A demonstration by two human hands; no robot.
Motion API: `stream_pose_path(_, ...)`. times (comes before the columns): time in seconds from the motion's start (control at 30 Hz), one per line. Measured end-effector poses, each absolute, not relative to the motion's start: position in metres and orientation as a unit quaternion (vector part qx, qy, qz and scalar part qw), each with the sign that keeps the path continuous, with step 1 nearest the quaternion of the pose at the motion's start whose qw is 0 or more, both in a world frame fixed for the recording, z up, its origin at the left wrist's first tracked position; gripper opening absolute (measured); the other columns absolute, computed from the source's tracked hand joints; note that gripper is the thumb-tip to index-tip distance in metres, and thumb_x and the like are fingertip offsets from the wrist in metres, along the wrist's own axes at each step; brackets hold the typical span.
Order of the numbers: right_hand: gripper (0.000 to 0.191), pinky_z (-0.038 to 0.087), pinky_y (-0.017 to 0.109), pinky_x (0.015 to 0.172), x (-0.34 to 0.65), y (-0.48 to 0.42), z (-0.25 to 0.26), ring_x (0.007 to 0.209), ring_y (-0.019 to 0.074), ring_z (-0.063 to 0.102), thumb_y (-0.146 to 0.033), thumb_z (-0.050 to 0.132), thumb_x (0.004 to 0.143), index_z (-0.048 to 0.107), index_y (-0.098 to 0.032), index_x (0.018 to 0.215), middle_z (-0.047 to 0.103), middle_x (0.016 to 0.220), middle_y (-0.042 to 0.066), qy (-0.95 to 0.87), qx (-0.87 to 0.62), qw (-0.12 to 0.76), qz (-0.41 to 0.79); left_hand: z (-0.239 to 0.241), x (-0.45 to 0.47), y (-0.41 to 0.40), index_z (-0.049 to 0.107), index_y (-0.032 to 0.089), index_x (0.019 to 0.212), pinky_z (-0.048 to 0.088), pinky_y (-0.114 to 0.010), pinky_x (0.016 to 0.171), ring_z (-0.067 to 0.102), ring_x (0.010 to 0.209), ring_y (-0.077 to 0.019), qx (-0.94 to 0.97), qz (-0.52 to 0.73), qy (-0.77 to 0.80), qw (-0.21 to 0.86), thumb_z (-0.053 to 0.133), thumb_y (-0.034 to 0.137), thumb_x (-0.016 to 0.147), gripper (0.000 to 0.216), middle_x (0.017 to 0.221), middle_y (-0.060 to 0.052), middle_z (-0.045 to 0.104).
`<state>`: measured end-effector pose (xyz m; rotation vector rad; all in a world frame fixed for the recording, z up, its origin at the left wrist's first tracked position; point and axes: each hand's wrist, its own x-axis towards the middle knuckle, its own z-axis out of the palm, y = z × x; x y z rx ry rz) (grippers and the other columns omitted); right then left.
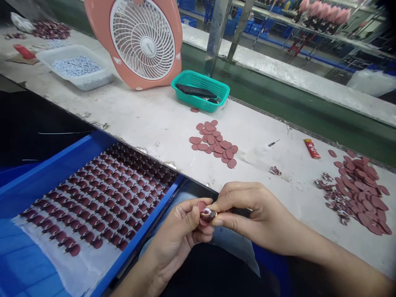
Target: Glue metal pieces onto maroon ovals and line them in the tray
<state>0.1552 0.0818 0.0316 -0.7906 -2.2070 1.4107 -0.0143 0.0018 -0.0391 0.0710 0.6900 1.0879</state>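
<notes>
Mount: worn on the person's head, looking forward and down.
Facing: along a long, scuffed white workbench (148, 140) running diagonally across the frame.
Nearest: left hand (182, 227) and right hand (256, 214), low in frame, around a small maroon piece (207, 214).
Farther: a peach-pink round plastic fan (95, 20), cut off by the top edge.

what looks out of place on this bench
One maroon oval lies alone beside the green basket, apart from the nearby pile. A red lighter also stands out, lying on the bench among the loose pieces.
</notes>
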Motion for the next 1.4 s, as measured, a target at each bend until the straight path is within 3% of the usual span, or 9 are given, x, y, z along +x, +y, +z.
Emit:
stream_pose_path(0.33, 0.010, 0.049, 0.020, 0.063, 0.155, 0.085, 0.026, 0.070, 0.0095, 0.064, -0.021, 0.072, 0.088, 0.078, -0.021, 0.096, 0.069, 0.080, 0.001, -0.780, -0.299, 0.192, 0.516, -0.044, -0.018, 0.003, 0.080, 0.019, 0.089, 0.060, -0.018, 0.052, 0.065, 0.054, -0.0075, 0.035, 0.489, 0.335, 0.805, 0.093, 0.040, 0.060, 0.039, 0.066, 0.000, 0.070)
stream_pose_path(0.47, 0.009, 0.049, 0.018, 0.063, 0.156, 0.084, 0.027, 0.071, 0.0080, 0.064, -0.022, 0.072, 0.088, 0.077, -0.022, 0.095, 0.069, 0.079, -0.001, -0.785, -0.301, 0.209, 0.499, -0.049, -0.022, 0.004, 0.078, 0.017, 0.099, 0.060, -0.019, 0.048, 0.068, 0.060, -0.0111, 0.080, 0.464, 0.333, 0.817, 0.086, 0.054, 0.065, 0.051, 0.075, -0.003, 0.071)
stream_pose_path(0.57, 0.012, 0.049, 0.020, 0.063, 0.154, 0.080, 0.020, 0.072, 0.0084, 0.063, -0.018, 0.069, 0.090, 0.075, -0.021, 0.100, 0.069, 0.080, 0.000, -0.817, -0.309, 0.267, 0.407, -0.052, -0.023, 0.004, 0.075, 0.018, 0.103, 0.060, -0.020, 0.048, 0.070, 0.064, -0.0136, 0.102, 0.477, 0.372, 0.790, 0.084, 0.060, 0.064, 0.058, 0.083, -0.006, 0.073)
stream_pose_path(0.77, 0.021, 0.049, 0.030, 0.065, 0.142, 0.066, -0.008, 0.075, 0.0158, 0.054, -0.007, 0.069, 0.087, 0.068, -0.005, 0.108, 0.066, 0.082, 0.008, -0.892, -0.274, 0.354, 0.068, -0.044, -0.010, 0.005, 0.070, 0.017, 0.085, 0.054, -0.016, 0.045, 0.061, 0.064, -0.0113, 0.127, 0.623, 0.494, 0.593, 0.094, 0.033, 0.060, 0.038, 0.074, 0.001, 0.068)
stream_pose_path(0.87, 0.029, 0.048, 0.031, 0.066, 0.134, 0.062, -0.016, 0.076, 0.0169, 0.053, -0.005, 0.071, 0.085, 0.066, -0.004, 0.113, 0.067, 0.083, 0.009, -0.899, -0.252, 0.357, 0.021, -0.039, -0.007, 0.008, 0.071, 0.017, 0.082, 0.051, -0.014, 0.044, 0.059, 0.063, -0.0103, 0.162, 0.646, 0.499, 0.554, 0.091, 0.028, 0.063, 0.029, 0.075, 0.000, 0.069)
stream_pose_path(1.0, 0.023, 0.047, 0.030, 0.067, 0.122, 0.058, -0.021, 0.073, 0.0151, 0.053, -0.004, 0.070, 0.086, 0.067, -0.007, 0.109, 0.067, 0.081, 0.007, -0.896, -0.253, 0.362, 0.042, -0.039, -0.010, 0.007, 0.072, 0.017, 0.081, 0.051, -0.015, 0.045, 0.062, 0.068, -0.0124, 0.174, 0.648, 0.521, 0.528, 0.086, 0.030, 0.068, 0.023, 0.081, -0.003, 0.072)
stream_pose_path(1.2, 0.027, 0.046, 0.029, 0.066, 0.117, 0.047, -0.016, 0.073, 0.0138, 0.054, -0.006, 0.076, 0.082, 0.069, -0.006, 0.108, 0.067, 0.081, 0.006, -0.903, -0.216, 0.368, 0.053, -0.055, -0.046, -0.011, 0.071, 0.019, 0.104, 0.057, -0.025, 0.057, 0.069, 0.088, -0.0212, 0.256, 0.545, 0.691, 0.401, 0.065, 0.052, 0.082, 0.040, 0.104, -0.008, 0.075)
stream_pose_path(1.4, 0.027, 0.047, 0.027, 0.070, 0.145, 0.049, -0.020, 0.075, 0.0127, 0.057, 0.002, 0.074, 0.081, 0.068, -0.004, 0.107, 0.068, 0.080, 0.007, -0.904, -0.215, 0.364, 0.062, -0.092, -0.177, -0.091, 0.074, 0.020, 0.108, 0.052, -0.043, 0.090, 0.066, 0.096, -0.0292, 0.275, 0.320, 0.881, 0.215, 0.063, 0.058, 0.077, 0.049, 0.115, -0.011, 0.072)
